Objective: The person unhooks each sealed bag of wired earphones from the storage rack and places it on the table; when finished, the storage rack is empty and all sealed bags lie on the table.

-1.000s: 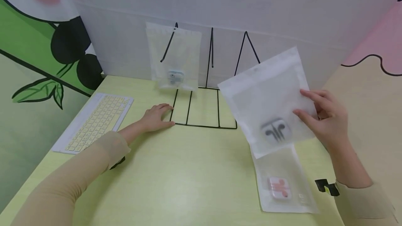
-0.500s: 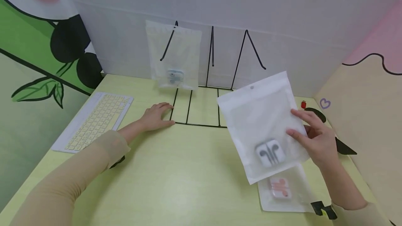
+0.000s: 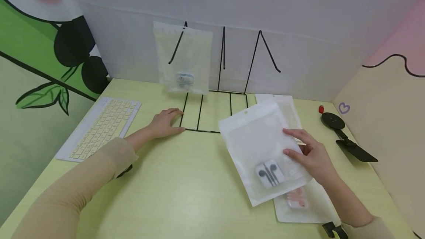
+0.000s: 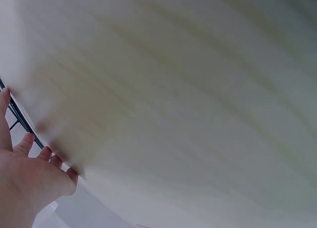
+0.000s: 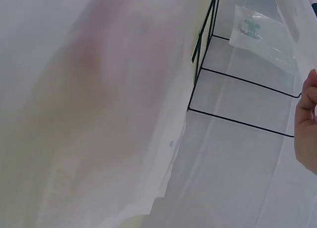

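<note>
On the worktop [image 3: 159, 194], the black wire hook rack [image 3: 230, 104] stands near the far edge; it looks light, so a hard nudge could skid or tip it, jostling the hanging pouch [image 3: 194, 54]. The held pouch [image 3: 259, 139], tilted over the worktop's right half, partly covers the lower pouch [image 3: 315, 202] towards the near right corner and might drag it. The left hand [image 3: 164, 124] rests, fingers extended, at the rack's left base wire. The right hand [image 3: 313, 158] pinches the held pouch's side; the earphones [image 3: 270, 173] low inside could swing it, leaving its punched hole [image 3: 246, 112] askew.
</note>
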